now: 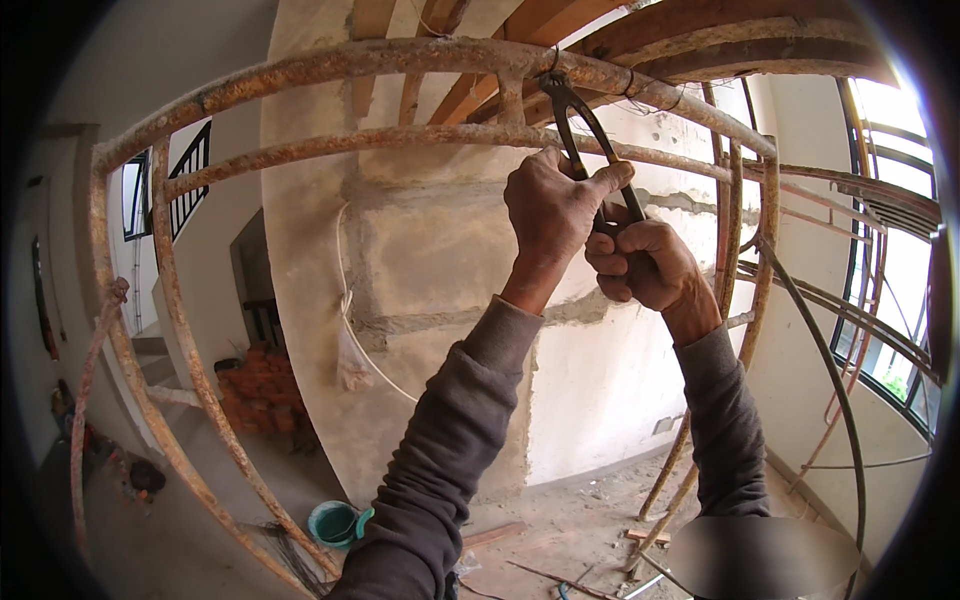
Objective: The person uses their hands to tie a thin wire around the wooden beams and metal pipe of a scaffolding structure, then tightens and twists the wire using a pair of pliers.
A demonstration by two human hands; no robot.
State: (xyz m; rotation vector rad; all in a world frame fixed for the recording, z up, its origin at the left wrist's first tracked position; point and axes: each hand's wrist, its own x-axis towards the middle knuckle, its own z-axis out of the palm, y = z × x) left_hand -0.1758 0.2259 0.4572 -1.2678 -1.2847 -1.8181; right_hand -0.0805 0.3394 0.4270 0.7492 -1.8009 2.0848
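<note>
Both my hands are raised to a cage of rusty steel bars (330, 62) in front of me. My left hand (552, 205) and my right hand (643, 262) each grip a handle of black long-handled pincers (580, 115). The pincers' jaws bite at thin tie wire where the upper horizontal bar crosses a short vertical bar (511, 98). A second horizontal bar (360, 145) runs just behind my left hand.
A plastered concrete column (400, 300) stands behind the cage. A pile of red bricks (262, 395) lies lower left, a green bucket (333, 522) on the dusty floor. Stairs with a black railing (185, 180) rise at left. Window bars (890, 250) are at right.
</note>
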